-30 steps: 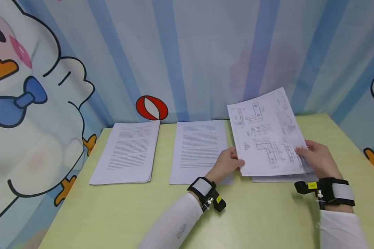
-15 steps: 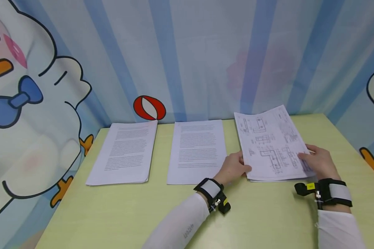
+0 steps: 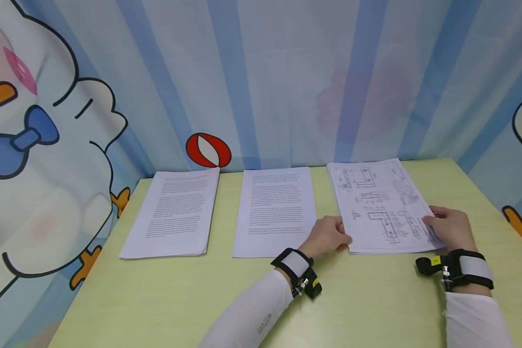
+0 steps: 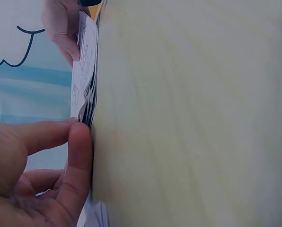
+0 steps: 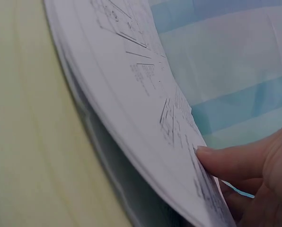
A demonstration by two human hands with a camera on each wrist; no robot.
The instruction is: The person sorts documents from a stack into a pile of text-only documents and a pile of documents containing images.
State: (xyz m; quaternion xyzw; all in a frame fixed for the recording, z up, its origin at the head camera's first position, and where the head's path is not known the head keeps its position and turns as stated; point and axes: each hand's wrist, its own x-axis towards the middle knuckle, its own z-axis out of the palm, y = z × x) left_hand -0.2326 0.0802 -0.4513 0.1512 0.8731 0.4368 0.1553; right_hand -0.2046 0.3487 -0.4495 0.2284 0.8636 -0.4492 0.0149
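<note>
A stack of printed paper sheets, the top one bearing technical drawings, lies at the right of the table. Its lower left corner is pinched between thumb and finger of my left hand; the left wrist view shows several layered sheet edges right at the fingertips. My right hand grips the right edge near the lower corner, thumb on top and the other fingers partly hidden underneath. In the right wrist view the sheets bow up on that side, with a dark gap below the upper ones.
Two more stacks of text-printed paper, a middle stack and a left stack, lie along the back of the pale yellow table. A striped cartoon curtain hangs right behind the table's back edge.
The drawing sheets have come down from a raised, tilted pose onto the papers beneath, their edges now nearly lined up. Both hands keep hold; the left has shifted slightly right.
</note>
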